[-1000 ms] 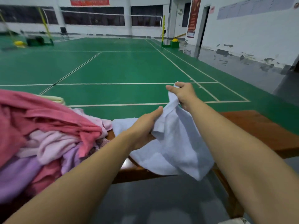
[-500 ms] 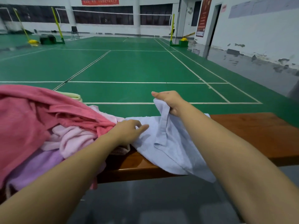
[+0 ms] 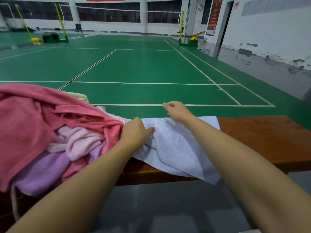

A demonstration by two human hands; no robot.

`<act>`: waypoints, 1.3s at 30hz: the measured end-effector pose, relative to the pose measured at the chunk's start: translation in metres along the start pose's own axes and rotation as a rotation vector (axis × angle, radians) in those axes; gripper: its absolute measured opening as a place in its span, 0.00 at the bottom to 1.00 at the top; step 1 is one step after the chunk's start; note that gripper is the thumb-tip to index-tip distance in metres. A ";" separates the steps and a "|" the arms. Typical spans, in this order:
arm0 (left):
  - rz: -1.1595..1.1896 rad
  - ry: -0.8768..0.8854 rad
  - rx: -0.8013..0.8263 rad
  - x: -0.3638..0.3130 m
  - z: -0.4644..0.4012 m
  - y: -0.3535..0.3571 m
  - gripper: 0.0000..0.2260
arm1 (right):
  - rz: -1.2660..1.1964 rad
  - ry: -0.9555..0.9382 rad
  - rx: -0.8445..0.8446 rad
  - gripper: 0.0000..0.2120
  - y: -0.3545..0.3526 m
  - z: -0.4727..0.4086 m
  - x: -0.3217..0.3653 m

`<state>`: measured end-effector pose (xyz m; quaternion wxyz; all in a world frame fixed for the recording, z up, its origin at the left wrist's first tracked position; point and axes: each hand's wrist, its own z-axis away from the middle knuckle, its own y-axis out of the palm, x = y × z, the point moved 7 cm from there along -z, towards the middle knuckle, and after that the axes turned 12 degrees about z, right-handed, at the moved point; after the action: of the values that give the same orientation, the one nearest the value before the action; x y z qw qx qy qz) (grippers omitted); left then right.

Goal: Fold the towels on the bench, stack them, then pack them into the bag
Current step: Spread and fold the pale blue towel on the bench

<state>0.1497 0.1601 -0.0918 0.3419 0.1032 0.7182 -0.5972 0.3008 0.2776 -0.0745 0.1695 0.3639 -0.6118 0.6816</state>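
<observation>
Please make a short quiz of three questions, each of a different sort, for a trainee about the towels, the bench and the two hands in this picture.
1. True or false: the white towel lies entirely on the bench.
2. Which towel lies on top of the pile at the left? A) pink towel B) green towel C) black towel
3. Fill in: the left hand rests on the ____ towel.

Key:
1. False; its near corner hangs over the front edge of the bench.
2. A
3. white. The right hand is at the towel's far edge; whether it has a grip there cannot be told.
</observation>
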 end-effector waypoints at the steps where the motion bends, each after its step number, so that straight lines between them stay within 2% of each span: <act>1: -0.023 0.000 -0.020 0.002 0.002 -0.003 0.23 | 0.111 -0.028 -0.022 0.21 -0.004 0.004 -0.008; 5: -0.126 -0.036 0.051 0.007 0.008 -0.009 0.18 | 0.406 0.049 -0.130 0.19 -0.015 0.021 -0.052; 8: -0.187 -0.035 0.113 0.005 0.004 -0.009 0.18 | 0.593 0.124 -0.216 0.21 -0.027 0.034 -0.073; 11: -0.017 -0.100 0.187 0.014 -0.005 -0.005 0.16 | 0.669 0.149 -0.235 0.26 -0.033 0.045 -0.082; 14: 0.269 -0.144 0.208 0.021 -0.007 -0.008 0.15 | 0.656 0.232 -0.121 0.30 -0.030 0.053 -0.094; 16: 0.379 -0.120 0.215 0.019 -0.006 -0.020 0.14 | 0.676 0.263 -0.034 0.33 -0.026 0.058 -0.102; 18: 0.420 -0.093 0.289 0.012 -0.001 -0.032 0.12 | 0.726 0.243 0.010 0.35 -0.023 0.063 -0.108; 22: 0.154 -0.007 0.461 0.002 0.015 -0.049 0.13 | 0.775 0.200 0.041 0.39 -0.022 0.065 -0.111; 26: -0.199 0.055 0.539 0.006 0.022 -0.053 0.21 | 0.801 0.141 0.078 0.40 -0.032 0.065 -0.118; 30: -0.356 0.048 0.550 0.015 0.017 -0.060 0.29 | 0.835 0.103 0.071 0.41 -0.044 0.064 -0.124; 34: -0.547 -0.002 0.679 0.019 0.018 -0.053 0.40 | 0.840 0.056 0.072 0.40 -0.033 0.070 -0.116; 36: -0.474 -0.039 0.645 0.012 0.011 -0.045 0.40 | 0.836 0.027 0.081 0.39 -0.027 0.072 -0.111; 39: -0.179 -0.008 0.329 -0.010 -0.012 -0.033 0.24 | 0.835 0.024 0.081 0.40 -0.025 0.074 -0.112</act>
<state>0.1345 0.1655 -0.0588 0.2687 0.0913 0.6158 -0.7351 0.4146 0.2359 -0.1365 -0.1287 0.0833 -0.6774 0.7195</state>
